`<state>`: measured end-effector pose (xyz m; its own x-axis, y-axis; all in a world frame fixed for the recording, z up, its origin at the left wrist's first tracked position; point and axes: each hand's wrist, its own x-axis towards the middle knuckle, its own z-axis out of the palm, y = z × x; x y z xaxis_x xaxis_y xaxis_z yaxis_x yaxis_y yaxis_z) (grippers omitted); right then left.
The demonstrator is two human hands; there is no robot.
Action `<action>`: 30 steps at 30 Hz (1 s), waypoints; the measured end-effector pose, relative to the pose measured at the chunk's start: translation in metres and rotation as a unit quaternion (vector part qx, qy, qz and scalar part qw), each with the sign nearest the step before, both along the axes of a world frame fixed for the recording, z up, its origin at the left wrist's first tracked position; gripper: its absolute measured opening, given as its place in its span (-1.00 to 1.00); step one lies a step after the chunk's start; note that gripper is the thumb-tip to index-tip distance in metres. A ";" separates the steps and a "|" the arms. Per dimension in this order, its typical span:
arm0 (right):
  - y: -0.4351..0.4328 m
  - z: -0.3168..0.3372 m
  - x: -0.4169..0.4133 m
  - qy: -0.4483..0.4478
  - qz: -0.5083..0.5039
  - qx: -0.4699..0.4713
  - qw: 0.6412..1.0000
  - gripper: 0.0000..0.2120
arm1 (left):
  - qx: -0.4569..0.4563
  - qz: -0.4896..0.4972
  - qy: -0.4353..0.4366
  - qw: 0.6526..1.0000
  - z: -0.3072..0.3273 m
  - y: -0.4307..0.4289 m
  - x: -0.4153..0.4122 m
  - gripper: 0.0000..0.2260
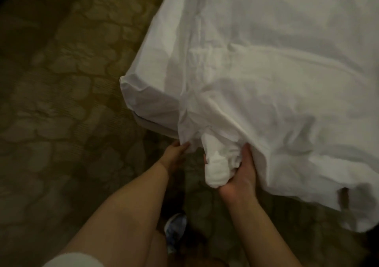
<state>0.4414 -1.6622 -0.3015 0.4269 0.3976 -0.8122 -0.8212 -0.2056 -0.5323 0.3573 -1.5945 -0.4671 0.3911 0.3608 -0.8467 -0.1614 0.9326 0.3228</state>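
**Both hands on white sheet at bed corner**

The white sheet [266, 78] is thin woven cotton-type cloth, matte and heavily creased. It fills the upper right and centre of the frame, spread loose over the bed [141, 94]. Soft ridges and shallow folds run diagonally toward the lower centre, and its lower edge hangs off the bed side in a wavy drape at the right.

The bed corner sits at centre left. It is a rounded, boxy shape, already wrapped in smooth, taut white fabric with small puckers at the tip, and a grey band shows beneath it.

The left hand [176, 152], at lower centre, is grasping the loose sheet edge just below the bed corner. Its fingertips are buried in the fold, and blur hides the detail of the grip.

The right hand [242, 172], just right of it, is palm up with its fingers curled, clenched round a wad [215, 165] of the same sheet. The wad is a thick twisted roll, lumpy and rounded at its lower end, brighter white than the rest. It touches the palm and thumb and hangs off the bed over the floor, between the two hands.

Both forearms are bare and come in from the bottom edge. A white sleeve [71, 260] shows at the bottom left.

The carpet [61, 86] covers the left half of the frame. It is dull olive-brown with a low pile and a cobblestone-like pattern of rounded blobs. A blue and white shoe [174, 228] rests on it at bottom centre, between the arms.
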 end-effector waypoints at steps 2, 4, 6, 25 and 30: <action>-0.002 0.011 -0.010 0.037 -0.020 -0.020 0.999 -0.65 | -0.035 0.018 -0.006 0.999 0.021 -0.009 -0.013 -0.74; 0.000 0.031 -0.023 0.109 -0.060 -0.030 0.992 -0.64 | -0.057 0.024 0.011 0.998 0.050 -0.019 -0.032 -0.75; 0.004 0.048 -0.036 0.161 -0.064 -0.033 0.984 -0.66 | -0.045 0.004 0.037 0.998 0.085 -0.031 -0.051 -0.74; 0.032 0.291 -0.102 0.052 0.038 0.087 0.994 -0.63 | 0.442 -0.038 0.195 0.875 0.461 -0.008 -0.092 -0.79; 0.045 0.338 -0.080 0.036 0.011 0.140 0.989 -0.39 | 0.509 -0.115 0.164 0.837 0.512 -0.004 -0.056 -0.81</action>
